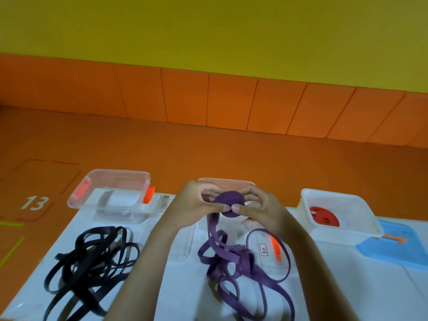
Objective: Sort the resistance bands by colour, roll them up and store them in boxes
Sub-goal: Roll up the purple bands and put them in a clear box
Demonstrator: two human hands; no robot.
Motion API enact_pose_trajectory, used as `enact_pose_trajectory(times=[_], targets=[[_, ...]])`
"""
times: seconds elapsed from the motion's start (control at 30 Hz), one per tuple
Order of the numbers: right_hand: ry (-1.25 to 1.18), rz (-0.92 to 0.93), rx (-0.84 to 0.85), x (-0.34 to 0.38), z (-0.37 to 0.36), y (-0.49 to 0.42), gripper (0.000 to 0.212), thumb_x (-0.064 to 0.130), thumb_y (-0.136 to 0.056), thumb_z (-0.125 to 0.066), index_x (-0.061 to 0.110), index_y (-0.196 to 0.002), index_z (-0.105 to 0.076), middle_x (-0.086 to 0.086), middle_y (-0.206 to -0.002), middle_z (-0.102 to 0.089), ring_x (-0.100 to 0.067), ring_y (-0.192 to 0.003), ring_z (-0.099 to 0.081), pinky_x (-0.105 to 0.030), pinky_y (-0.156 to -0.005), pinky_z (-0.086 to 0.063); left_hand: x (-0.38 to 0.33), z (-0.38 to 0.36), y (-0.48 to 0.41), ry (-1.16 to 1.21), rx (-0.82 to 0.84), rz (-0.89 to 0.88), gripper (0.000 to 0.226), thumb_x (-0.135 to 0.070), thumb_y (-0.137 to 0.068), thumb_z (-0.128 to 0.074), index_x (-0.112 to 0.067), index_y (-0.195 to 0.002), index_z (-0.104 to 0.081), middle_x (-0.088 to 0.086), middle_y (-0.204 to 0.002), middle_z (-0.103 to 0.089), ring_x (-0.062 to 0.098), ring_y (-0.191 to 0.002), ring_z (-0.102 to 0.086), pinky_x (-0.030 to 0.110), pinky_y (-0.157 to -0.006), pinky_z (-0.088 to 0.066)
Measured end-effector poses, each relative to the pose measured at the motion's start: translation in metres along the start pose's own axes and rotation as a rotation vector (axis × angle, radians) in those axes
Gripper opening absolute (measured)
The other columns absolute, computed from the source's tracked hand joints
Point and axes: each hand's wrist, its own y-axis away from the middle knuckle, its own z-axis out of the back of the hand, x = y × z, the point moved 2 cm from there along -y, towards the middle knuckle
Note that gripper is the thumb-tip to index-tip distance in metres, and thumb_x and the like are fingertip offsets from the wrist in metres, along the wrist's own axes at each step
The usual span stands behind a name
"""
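Loose purple bands (234, 258): they lie in a messy heap on the white table (347, 286), right in front of the person. One strip goes up from the heap to the hands.
Black bands (92, 258): a second messy heap on the left side of the table, apart from the purple one.
Purple roll (228, 201): a round, tight roll held up in the air above the purple heap, between both hands.
Left hand (194, 207): fingers and thumb are curled round the left side of the purple roll and pinch it.
Right hand (261, 209): it pinches the right side of the roll. The two thumbs meet at the front.
Clear box (120, 214): it stands open behind the black bands and has orange clips.
Middle box (225, 181): only its far rim peeks out behind the hands.
White box (342, 232): it stands on the right with red rolls (324, 216) inside.
Blue lid (393, 249): it lies flat just beside the white box.
Clear lid (259, 262): it lies under the purple heap, with a small label (263, 249) and an orange clip (276, 249).
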Motion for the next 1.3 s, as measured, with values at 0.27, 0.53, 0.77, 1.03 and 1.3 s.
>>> enact_pose_trajectory(times=[0.27, 0.53, 0.77, 1.03, 1.3], targets=[[-0.354, -0.036, -0.080, -0.013, -0.010, 0.003, 0.042, 0.024, -0.083, -0.082, -0.005, -0.107, -0.064, -0.016, -0.110, -0.076, -0.032, -0.102, -0.076, -0.037, -0.079, -0.065, 0.005, 0.001, 0.002, 0.047, -0.057, -0.008, 0.027, -0.021, -0.081, -0.093, -0.018, -0.107, -0.083, -0.006, -0.102, -0.083, 0.012, -0.097, -0.079, 0.022, -0.082, -0.061], [-0.360, 0.081, -0.144, -0.012, -0.004, -0.001, 0.027, 0.019, -0.077, -0.093, 0.012, -0.097, -0.076, -0.015, -0.112, -0.074, -0.035, -0.101, -0.076, -0.038, -0.081, -0.065, -0.002, 0.001, -0.002, 0.081, -0.034, -0.082, 0.039, -0.021, -0.081, -0.093, -0.021, -0.118, -0.079, -0.007, -0.109, -0.082, 0.013, -0.102, -0.078, 0.023, -0.085, -0.061], [-0.115, 0.023, -0.034, -0.012, 0.000, 0.002, 0.034, 0.019, -0.079, -0.090, 0.010, -0.107, -0.074, -0.010, -0.109, -0.077, -0.027, -0.097, -0.077, -0.032, -0.076, -0.064, 0.009, 0.002, 0.004, 0.008, 0.032, -0.041, 0.031, -0.013, -0.083, -0.090, -0.019, -0.112, -0.081, -0.008, -0.104, -0.082, 0.011, -0.096, -0.079, 0.020, -0.083, -0.059], [-0.327, 0.057, -0.108, -0.009, 0.001, -0.003, 0.028, 0.026, -0.078, -0.092, 0.010, -0.097, -0.077, -0.017, -0.107, -0.077, -0.035, -0.101, -0.076, -0.035, -0.082, -0.064, 0.010, -0.001, 0.002, 0.139, -0.054, -0.066, 0.036, -0.020, -0.084, -0.090, -0.020, -0.118, -0.077, -0.003, -0.114, -0.080, 0.015, -0.106, -0.077, 0.025, -0.088, -0.060], [0.083, 0.056, 0.020, -0.007, 0.004, -0.008, 0.035, 0.025, -0.082, -0.087, 0.023, -0.114, -0.074, 0.005, -0.107, -0.079, -0.016, -0.100, -0.076, -0.028, -0.086, -0.062, 0.007, 0.006, -0.002, -0.119, 0.123, -0.011, 0.018, -0.025, -0.092, -0.082, -0.022, -0.110, -0.081, -0.013, -0.104, -0.080, 0.007, -0.097, -0.076, 0.026, -0.087, -0.061]])
